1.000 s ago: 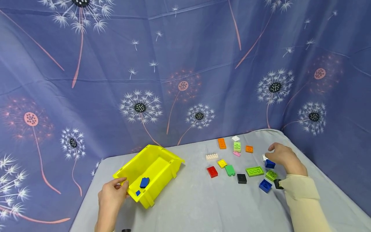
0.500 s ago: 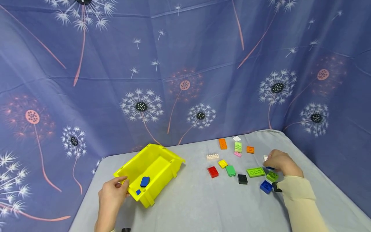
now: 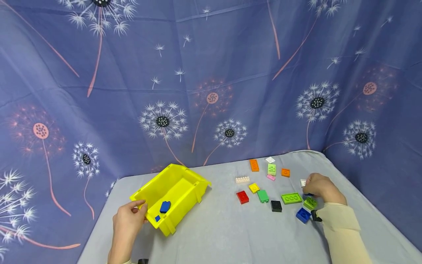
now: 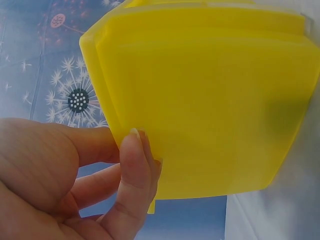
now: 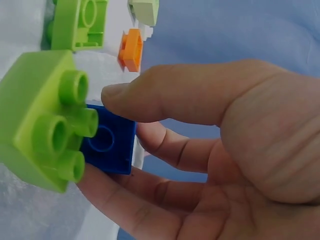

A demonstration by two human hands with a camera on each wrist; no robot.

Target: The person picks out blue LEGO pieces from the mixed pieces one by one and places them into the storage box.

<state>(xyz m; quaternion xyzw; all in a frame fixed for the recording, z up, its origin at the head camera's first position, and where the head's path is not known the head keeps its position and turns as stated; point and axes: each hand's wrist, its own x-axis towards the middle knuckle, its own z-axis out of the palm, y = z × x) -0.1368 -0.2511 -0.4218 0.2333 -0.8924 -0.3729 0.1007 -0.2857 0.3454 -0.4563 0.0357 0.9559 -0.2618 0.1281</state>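
Observation:
My left hand (image 3: 128, 222) pinches the near-left rim of a yellow bin (image 3: 181, 214), thumb and fingers on either side of its wall. Inside the bin lie a blue brick (image 3: 165, 207) and a small blue piece (image 3: 157, 218). At the right of the table my right hand (image 3: 323, 186) holds another blue brick (image 5: 119, 147) between thumb and fingers, its hollow side showing in the right wrist view. A lime green brick (image 5: 30, 115) is right beside it, studs overlapping the blue one in that view. A white piece (image 3: 303, 183) lies just left of the right fingers.
Several loose bricks spread over the grey cloth: a red one (image 3: 243, 197), a green one (image 3: 263, 196), a black one (image 3: 276, 206), a long lime one (image 3: 291, 198) and another blue one (image 3: 303, 215). Behind the table hangs a blue dandelion curtain (image 3: 211, 73).
My right hand has come down onto the blue brick beside the white piece and closed its fingers round it. The left hand keeps its hold on the bin.

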